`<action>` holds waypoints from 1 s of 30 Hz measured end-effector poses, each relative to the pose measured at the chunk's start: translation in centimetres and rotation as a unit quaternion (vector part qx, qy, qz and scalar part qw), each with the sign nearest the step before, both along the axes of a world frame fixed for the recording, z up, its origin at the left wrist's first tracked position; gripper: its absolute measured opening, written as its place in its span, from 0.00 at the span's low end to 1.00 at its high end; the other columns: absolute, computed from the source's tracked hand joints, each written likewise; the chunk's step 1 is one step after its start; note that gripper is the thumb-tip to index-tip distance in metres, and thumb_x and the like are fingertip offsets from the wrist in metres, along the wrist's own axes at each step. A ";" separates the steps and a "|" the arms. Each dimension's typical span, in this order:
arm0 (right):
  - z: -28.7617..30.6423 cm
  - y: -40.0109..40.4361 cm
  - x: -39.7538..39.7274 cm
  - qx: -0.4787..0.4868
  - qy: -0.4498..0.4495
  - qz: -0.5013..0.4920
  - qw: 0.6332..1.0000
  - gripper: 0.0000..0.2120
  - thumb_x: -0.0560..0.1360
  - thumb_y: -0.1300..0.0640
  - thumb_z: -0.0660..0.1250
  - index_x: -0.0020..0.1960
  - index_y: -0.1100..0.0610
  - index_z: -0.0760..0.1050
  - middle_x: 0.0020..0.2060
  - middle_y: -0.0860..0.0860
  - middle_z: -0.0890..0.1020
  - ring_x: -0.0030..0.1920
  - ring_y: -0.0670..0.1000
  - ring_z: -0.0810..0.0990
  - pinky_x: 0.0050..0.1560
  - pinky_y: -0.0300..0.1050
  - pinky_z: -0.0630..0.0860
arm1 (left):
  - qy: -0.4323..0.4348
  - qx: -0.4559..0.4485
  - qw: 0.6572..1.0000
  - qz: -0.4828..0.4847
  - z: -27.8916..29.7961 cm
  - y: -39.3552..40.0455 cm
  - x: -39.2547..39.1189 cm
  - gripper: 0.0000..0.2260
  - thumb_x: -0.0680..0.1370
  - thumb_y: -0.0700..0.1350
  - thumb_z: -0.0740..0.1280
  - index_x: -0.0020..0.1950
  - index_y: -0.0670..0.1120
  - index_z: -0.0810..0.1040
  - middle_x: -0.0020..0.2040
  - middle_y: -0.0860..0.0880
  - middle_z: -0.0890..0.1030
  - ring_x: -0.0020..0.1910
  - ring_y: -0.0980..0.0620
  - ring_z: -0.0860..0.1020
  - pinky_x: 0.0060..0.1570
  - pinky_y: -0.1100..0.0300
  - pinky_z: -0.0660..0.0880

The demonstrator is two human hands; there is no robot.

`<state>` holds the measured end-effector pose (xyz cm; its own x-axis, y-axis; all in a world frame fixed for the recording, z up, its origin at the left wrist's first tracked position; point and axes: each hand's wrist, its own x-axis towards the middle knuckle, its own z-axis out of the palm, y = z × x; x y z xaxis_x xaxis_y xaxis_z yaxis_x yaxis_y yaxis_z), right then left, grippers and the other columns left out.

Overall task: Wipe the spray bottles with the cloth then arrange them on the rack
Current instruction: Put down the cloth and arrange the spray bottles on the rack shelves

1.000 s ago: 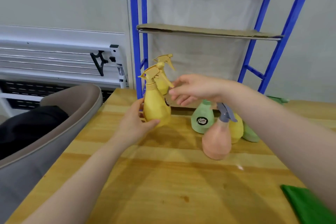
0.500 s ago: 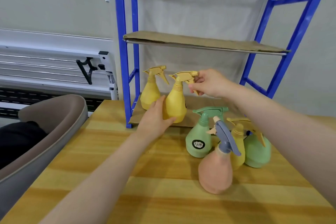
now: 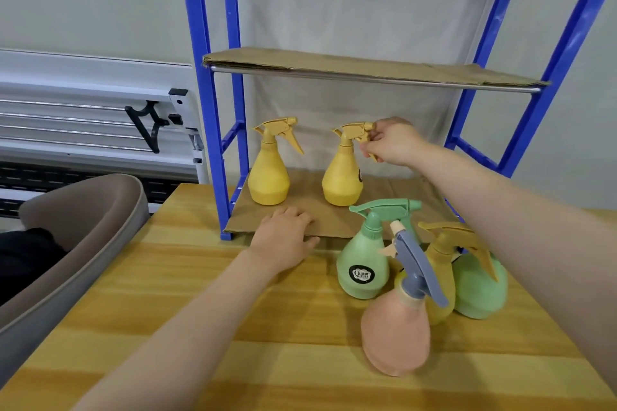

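Note:
Two yellow spray bottles stand on the cardboard-lined bottom shelf [image 3: 334,223] of the blue rack [image 3: 213,110]. The left yellow bottle [image 3: 268,173] stands free. My right hand [image 3: 390,142] pinches the trigger head of the right yellow bottle [image 3: 342,177], which rests upright on the shelf. My left hand [image 3: 283,237] lies palm down at the shelf's front edge, fingers relaxed, holding nothing. On the wooden table [image 3: 200,327] in front stand a green bottle [image 3: 364,264], a pink bottle with a grey-blue head [image 3: 395,337], a third yellow bottle [image 3: 440,277] and a second green bottle [image 3: 480,290]. No cloth is in view.
An upper cardboard-covered shelf [image 3: 367,68] spans the rack above the bottles. A grey chair back [image 3: 66,250] stands at the table's left edge. A white wall rail with a black bracket [image 3: 148,125] runs behind it.
The right yellow bottle has been set down on the bottom shelf beside the first one. My left hand has let go of its body and dropped to the shelf's front edge. The view moved closer.

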<state>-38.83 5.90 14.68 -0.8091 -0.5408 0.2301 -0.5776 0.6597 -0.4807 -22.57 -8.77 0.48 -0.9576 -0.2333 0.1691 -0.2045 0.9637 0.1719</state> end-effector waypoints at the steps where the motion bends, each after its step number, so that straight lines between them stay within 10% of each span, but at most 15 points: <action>1: -0.1 -0.2 -0.3 -0.001 -0.008 -0.003 1.000 0.06 0.74 0.54 0.70 0.42 0.58 0.80 0.43 0.56 0.86 0.45 0.58 0.84 0.51 0.53 0.81 | 0.003 -0.002 1.000 -0.001 0.0 0.0 0.0 0.22 0.80 0.57 0.60 0.73 0.53 0.68 0.70 0.50 0.71 0.69 0.47 0.68 0.67 0.51 0.67; 18: 0.7 1.0 1.2 0.066 -0.087 -0.013 0.994 0.20 0.77 0.50 0.65 0.58 0.66 0.77 0.52 0.63 0.83 0.51 0.61 0.84 0.53 0.55 0.82 | 0.000 -0.004 1.000 -0.005 0.3 1.1 0.7 0.22 0.81 0.56 0.59 0.74 0.51 0.66 0.70 0.50 0.71 0.69 0.46 0.68 0.68 0.50 0.66; 30: 2.3 10.2 5.7 0.207 -0.117 0.062 0.969 0.10 0.81 0.54 0.61 0.55 0.58 0.77 0.47 0.52 0.84 0.47 0.51 0.84 0.42 0.40 0.79 | 0.058 0.477 0.868 -0.127 2.0 6.4 1.8 0.24 0.78 0.45 0.68 0.73 0.47 0.66 0.70 0.52 0.71 0.70 0.53 0.69 0.71 0.52 0.66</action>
